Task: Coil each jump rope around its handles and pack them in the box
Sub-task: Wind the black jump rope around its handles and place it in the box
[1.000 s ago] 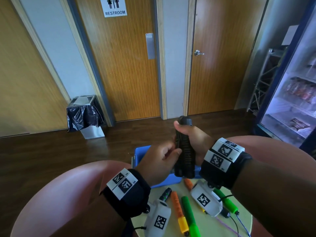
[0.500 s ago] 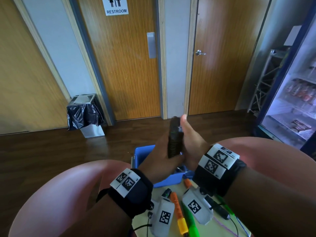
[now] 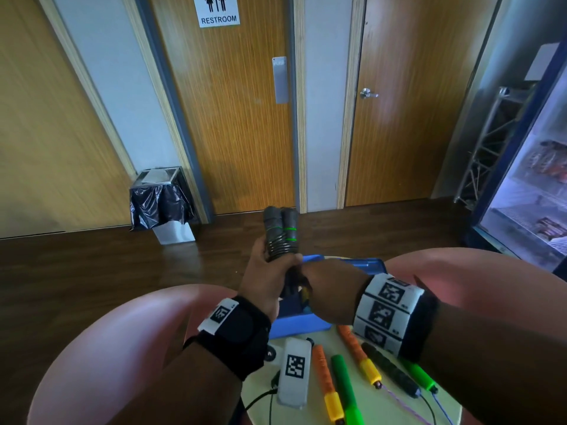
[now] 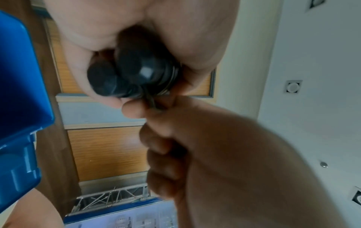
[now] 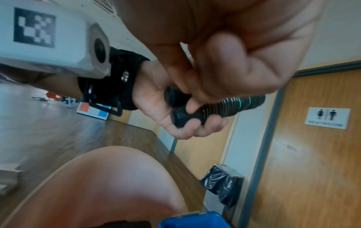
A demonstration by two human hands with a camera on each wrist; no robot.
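Observation:
A black jump rope (image 3: pixel 280 233) has its two handles side by side, with cord coiled round them beside green bands. My left hand (image 3: pixel 264 266) grips the lower part of the handles and holds them upright above the blue box (image 3: pixel 302 323). At the handles' base my right hand (image 3: pixel 308 273) pinches the loose cord (image 4: pixel 151 104). The left wrist view shows the handle end caps (image 4: pixel 134 77) in my palm. The right wrist view shows the coil (image 5: pixel 232 104) past my right hand's fingers (image 5: pixel 224 66).
On the pale round table (image 3: pixel 389 406) lie orange-and-yellow handles (image 3: pixel 325 381), green handles (image 3: pixel 345 391) and a black handle (image 3: pixel 389 374), with thin cords trailing right. My knees in pink flank the table. A lined bin (image 3: pixel 162 204) stands by the restroom door, a glass-front cooler (image 3: pixel 540 185) at right.
The bundle now stands higher and more upright in my left hand. My right hand has come off the handles' side, dropped to their base and pinched the cord.

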